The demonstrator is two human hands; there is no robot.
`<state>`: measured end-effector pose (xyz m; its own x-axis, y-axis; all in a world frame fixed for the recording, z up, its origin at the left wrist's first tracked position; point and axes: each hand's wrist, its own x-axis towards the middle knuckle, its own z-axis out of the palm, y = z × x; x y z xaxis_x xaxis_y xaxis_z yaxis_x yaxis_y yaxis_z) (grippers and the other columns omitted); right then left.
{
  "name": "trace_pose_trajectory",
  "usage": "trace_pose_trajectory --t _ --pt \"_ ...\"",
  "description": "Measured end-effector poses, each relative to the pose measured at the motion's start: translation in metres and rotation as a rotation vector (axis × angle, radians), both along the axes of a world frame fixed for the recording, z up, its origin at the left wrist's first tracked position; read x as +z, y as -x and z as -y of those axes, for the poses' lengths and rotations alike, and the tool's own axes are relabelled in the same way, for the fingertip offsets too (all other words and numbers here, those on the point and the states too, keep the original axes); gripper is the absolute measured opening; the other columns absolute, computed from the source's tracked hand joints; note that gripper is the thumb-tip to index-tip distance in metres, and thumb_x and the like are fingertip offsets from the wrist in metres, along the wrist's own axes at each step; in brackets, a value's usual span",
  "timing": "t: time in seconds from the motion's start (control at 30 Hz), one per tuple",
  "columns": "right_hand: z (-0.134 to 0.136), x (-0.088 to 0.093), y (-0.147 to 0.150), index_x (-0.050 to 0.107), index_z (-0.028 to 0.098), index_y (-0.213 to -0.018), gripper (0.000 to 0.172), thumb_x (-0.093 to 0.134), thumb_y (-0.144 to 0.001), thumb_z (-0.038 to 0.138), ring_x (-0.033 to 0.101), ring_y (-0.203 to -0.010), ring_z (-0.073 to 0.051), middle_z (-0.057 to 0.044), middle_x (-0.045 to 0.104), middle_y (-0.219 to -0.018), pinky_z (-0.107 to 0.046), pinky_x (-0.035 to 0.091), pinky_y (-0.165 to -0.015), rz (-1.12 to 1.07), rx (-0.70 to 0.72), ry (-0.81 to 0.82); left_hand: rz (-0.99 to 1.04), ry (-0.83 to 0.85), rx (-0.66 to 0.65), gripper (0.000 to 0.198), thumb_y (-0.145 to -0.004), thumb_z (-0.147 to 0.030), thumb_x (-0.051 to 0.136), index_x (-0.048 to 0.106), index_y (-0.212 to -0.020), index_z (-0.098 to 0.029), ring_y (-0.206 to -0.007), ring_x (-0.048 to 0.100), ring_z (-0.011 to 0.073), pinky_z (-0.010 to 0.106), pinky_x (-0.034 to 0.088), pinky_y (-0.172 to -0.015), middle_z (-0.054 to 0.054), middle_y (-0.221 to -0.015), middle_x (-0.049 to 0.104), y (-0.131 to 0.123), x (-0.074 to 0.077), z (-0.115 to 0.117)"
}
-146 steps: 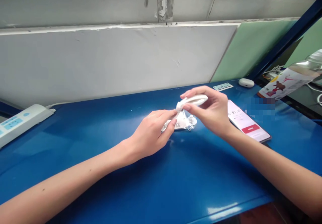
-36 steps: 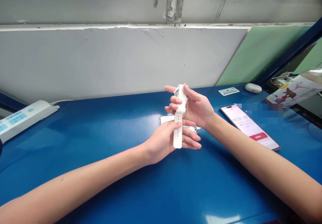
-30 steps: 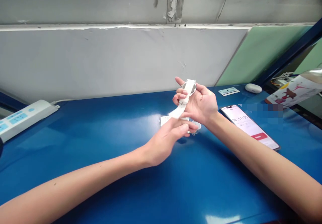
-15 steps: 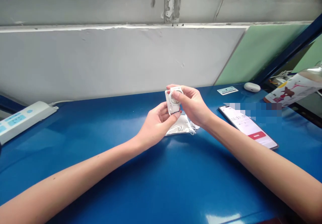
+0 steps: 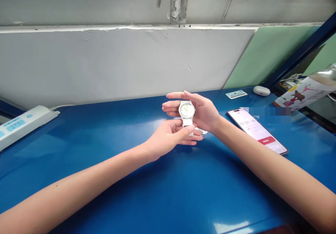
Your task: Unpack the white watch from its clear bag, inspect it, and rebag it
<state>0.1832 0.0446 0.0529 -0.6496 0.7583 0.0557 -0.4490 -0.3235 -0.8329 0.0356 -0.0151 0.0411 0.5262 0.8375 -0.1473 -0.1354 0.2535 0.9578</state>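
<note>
A white wristwatch (image 5: 187,110) with a round pale dial faces me above the table. My left hand (image 5: 168,136) pinches its white strap between thumb and fingers, just below the dial. Behind and beside the watch, my right hand (image 5: 206,112) is open, its fingers stretched out to the left and the palm near the watch case. Whether the right hand touches the watch, I cannot tell. A bit of shiny clear plastic wrapping (image 5: 202,131) shows on the table under the right wrist; the hands hide the rest of it.
The blue table (image 5: 157,199) meets a pale wall (image 5: 105,66). To the right lie a phone (image 5: 258,130) showing a timer, a card (image 5: 236,94) and a white earbud case (image 5: 261,90). A tilted bottle (image 5: 304,92) is at far right. A power strip (image 5: 25,125) lies at left.
My right hand has loosened from the watch, and its fingers have straightened. The dial, partly covered by the right thumb before, is now in plain sight. Both hands sit slightly lower.
</note>
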Motion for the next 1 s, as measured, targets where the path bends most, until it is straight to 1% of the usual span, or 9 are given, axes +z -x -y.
trace_pose_trajectory --t 0.1,0.2,0.33,0.43,0.67,0.83,0.9,1.0 --pt "0.000 0.004 -0.003 0.073 0.018 -0.108 0.040 0.045 -0.096 0.044 0.071 -0.106 -0.023 -0.009 0.078 -0.109 -0.038 0.053 -0.098 -0.004 0.034 0.017 0.001 0.017 0.023 0.036 -0.087 -0.043 0.074 0.072 -0.101 -0.010 -0.101 0.073 0.0308 0.042 0.058 -0.088 0.017 -0.105 0.076 0.000 -0.002 -0.001" --pt "-0.001 0.005 -0.004 0.074 0.018 -0.108 0.044 0.045 -0.096 0.048 0.071 -0.104 -0.023 -0.009 0.076 -0.113 -0.039 0.053 -0.097 0.016 0.037 0.006 -0.024 0.014 0.090 0.033 -0.088 -0.039 0.073 0.071 -0.102 -0.009 -0.100 0.073 0.0302 0.041 0.058 -0.089 0.016 -0.102 0.076 0.000 -0.002 -0.001" --pt "-0.004 0.003 -0.004 0.075 0.018 -0.105 0.045 0.045 -0.095 0.050 0.070 -0.107 -0.023 -0.009 0.076 -0.115 -0.038 0.051 -0.100 0.019 0.031 -0.021 -0.083 0.030 0.195 0.026 -0.091 -0.033 0.071 0.071 -0.100 -0.009 -0.095 0.074 0.0282 0.040 0.059 -0.088 0.015 -0.095 0.077 0.000 0.000 -0.002" --pt "-0.005 0.002 -0.003 0.074 0.018 -0.105 0.045 0.044 -0.096 0.050 0.069 -0.110 -0.023 -0.009 0.076 -0.114 -0.038 0.051 -0.101 0.001 0.006 -0.023 -0.089 0.035 0.222 0.024 -0.092 -0.032 0.069 0.072 -0.098 -0.009 -0.093 0.075 0.0267 0.039 0.060 -0.087 0.014 -0.093 0.077 0.000 0.003 -0.002" --pt "-0.002 0.003 -0.003 0.075 0.017 -0.103 0.043 0.047 -0.094 0.050 0.068 -0.111 -0.023 -0.009 0.076 -0.113 -0.038 0.050 -0.102 -0.003 -0.030 -0.030 -0.030 0.066 0.197 0.023 -0.093 -0.031 0.069 0.069 -0.101 -0.010 -0.099 0.074 0.0268 0.040 0.057 -0.093 0.015 -0.097 0.076 -0.001 0.004 -0.002" --pt "-0.002 0.004 -0.005 0.074 0.019 -0.105 0.043 0.046 -0.095 0.050 0.067 -0.113 -0.024 -0.008 0.076 -0.115 -0.041 0.050 -0.103 -0.001 -0.047 -0.030 -0.037 0.080 0.139 0.027 -0.092 -0.036 0.070 0.069 -0.091 -0.009 -0.094 0.074 0.0271 0.040 0.058 -0.089 0.015 -0.097 0.074 0.003 0.008 -0.004" --pt "-0.003 0.004 -0.006 0.074 0.019 -0.106 0.043 0.046 -0.095 0.050 0.066 -0.115 -0.025 -0.007 0.075 -0.116 -0.042 0.049 -0.105 -0.009 -0.053 -0.032 -0.037 0.071 0.121 0.026 -0.092 -0.035 0.070 0.069 -0.089 -0.009 -0.091 0.075 0.0253 0.038 0.059 -0.088 0.014 -0.095 0.074 0.006 0.009 -0.005" --pt "-0.004 0.004 -0.007 0.074 0.019 -0.106 0.041 0.047 -0.095 0.049 0.062 -0.122 -0.025 -0.007 0.075 -0.117 -0.041 0.045 -0.108 -0.030 -0.061 -0.044 -0.043 0.027 0.134 0.024 -0.094 -0.033 0.067 0.069 -0.094 -0.009 -0.086 0.075 0.0221 0.038 0.058 -0.089 0.012 -0.092 0.074 0.009 0.010 -0.008"
